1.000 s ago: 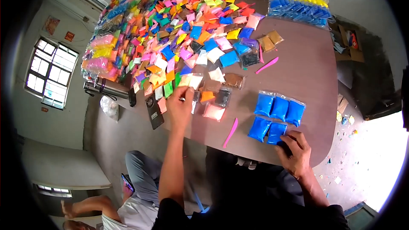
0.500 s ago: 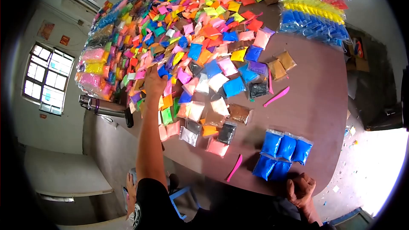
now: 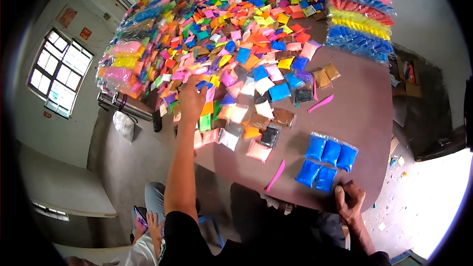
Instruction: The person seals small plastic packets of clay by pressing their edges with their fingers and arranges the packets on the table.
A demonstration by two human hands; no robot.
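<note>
My left hand (image 3: 192, 99) reaches over the near-left edge of a pile of small colored packets (image 3: 256, 19). Its fingers are closed at a small blue packet (image 3: 201, 84), partly hidden by the fingertips. At the table's near edge, my right hand (image 3: 351, 201) rests with fingers loosely curled and nothing visible in them. Just beyond it lie several blue packets (image 3: 330, 152) side by side in two rows, the farther row of three and the nearer of two. Loose pink, white, brown and black packets (image 3: 270, 137) lie between the hands.
Pink plastic knives (image 3: 276, 175) lie on the brown table (image 3: 359, 103). Bagged packets are stacked at left (image 3: 123, 71) and in strips at far right (image 3: 359, 37). Metal flasks (image 3: 133, 106) stand at the left edge. Another person's hand (image 3: 155, 226) shows at lower left beside a phone (image 3: 140, 214).
The view has shifted, so the table appears higher and the other person shows more. My left hand and the blue packet have come slightly nearer relative to the pile. My right hand stays near the edge.
</note>
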